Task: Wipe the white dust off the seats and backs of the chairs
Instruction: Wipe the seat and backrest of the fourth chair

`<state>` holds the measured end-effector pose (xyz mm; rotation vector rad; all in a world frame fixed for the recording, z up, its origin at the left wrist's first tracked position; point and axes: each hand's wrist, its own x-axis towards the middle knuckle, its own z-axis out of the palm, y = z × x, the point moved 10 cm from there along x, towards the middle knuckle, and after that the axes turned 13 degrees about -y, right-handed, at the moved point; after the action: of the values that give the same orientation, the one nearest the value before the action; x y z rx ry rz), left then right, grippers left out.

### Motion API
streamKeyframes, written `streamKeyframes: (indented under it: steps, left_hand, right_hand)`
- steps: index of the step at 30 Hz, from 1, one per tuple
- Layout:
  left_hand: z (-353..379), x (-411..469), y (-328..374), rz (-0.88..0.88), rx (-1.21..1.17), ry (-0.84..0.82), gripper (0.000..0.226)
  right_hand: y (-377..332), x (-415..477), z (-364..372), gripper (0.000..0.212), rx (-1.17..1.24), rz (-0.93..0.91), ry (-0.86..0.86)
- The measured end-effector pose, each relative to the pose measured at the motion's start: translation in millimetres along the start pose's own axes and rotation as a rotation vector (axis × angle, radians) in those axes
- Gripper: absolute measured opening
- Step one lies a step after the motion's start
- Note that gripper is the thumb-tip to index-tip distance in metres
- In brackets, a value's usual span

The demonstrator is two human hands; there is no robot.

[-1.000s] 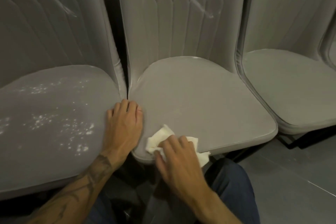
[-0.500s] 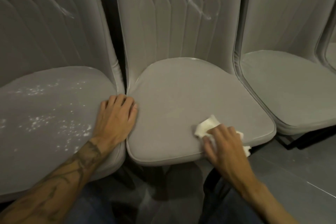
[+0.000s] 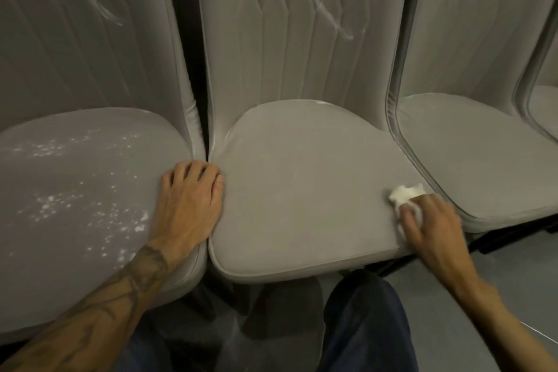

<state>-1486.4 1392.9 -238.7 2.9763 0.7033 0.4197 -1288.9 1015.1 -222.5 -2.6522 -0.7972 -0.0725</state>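
Observation:
Three grey upholstered chairs stand side by side. The middle chair's seat (image 3: 302, 184) looks free of dust, while a white streak (image 3: 329, 12) crosses its back. My right hand (image 3: 431, 226) presses a crumpled white tissue (image 3: 404, 195) onto that seat's right front corner, fingers curled over it. My left hand (image 3: 190, 202) rests flat with straight fingers on the right edge of the left chair's seat (image 3: 75, 190), which is speckled with white dust (image 3: 60, 202). The left chair's back carries a white streak (image 3: 105, 12) too.
The right chair's seat (image 3: 483, 160) shows no dust, and part of a further chair (image 3: 546, 106) shows at the far right. Dark chair legs and grey floor (image 3: 513, 275) lie beneath. My knees in blue trousers (image 3: 365, 326) are close to the middle seat's front edge.
My right hand has slid the tissue rightward along the front of the middle seat, from its left front to its right front corner. My left hand has stayed on the left seat's edge.

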Motion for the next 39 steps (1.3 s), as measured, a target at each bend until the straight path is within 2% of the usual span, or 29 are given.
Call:
streamKeyframes:
  steps: [2,4,6,9,15,20,23,26,30,33,39]
  left_hand:
    - [1,0,0,0.009,0.009,0.021,0.028]
    - [3,0,-1,0.014,0.011,0.034,0.028]
    - [3,0,-2,0.016,0.016,0.042,0.029]
    - [4,0,0,0.021,0.032,0.021,0.032]
    - [-1,0,3,0.010,0.025,-0.027,0.033]
    - [-8,-4,5,0.031,0.010,0.004,0.031]
    - [-11,-5,5,0.026,0.035,0.023,0.031]
    - [-9,-3,6,0.021,0.057,0.015,0.031]
    - [-6,-3,5,0.030,0.069,0.023,0.029]
    - [-6,-3,6,0.018,0.064,0.021,0.030]
    - [-11,-2,7,0.030,0.024,0.009,0.025]
  right_hand:
    - [26,15,-14,0.024,-0.020,0.158,0.028]
    - [23,18,-15,0.023,-0.068,0.229,0.071]
    - [-1,9,-3,0.026,-0.079,0.185,0.098]
    - [-17,0,17,0.021,-0.037,0.084,0.017]
    - [27,59,-8,0.024,-0.157,0.296,-0.042]
    - [-6,27,3,0.019,-0.165,0.204,0.066]
    - [6,49,6,0.019,-0.133,0.268,-0.027]
    - [14,92,11,0.031,-0.093,0.372,-0.140]
    - [2,104,21,0.032,-0.102,0.334,-0.191]
    - [3,98,24,0.028,-0.113,0.266,-0.183]
    - [-16,147,34,0.034,-0.144,0.293,-0.082]
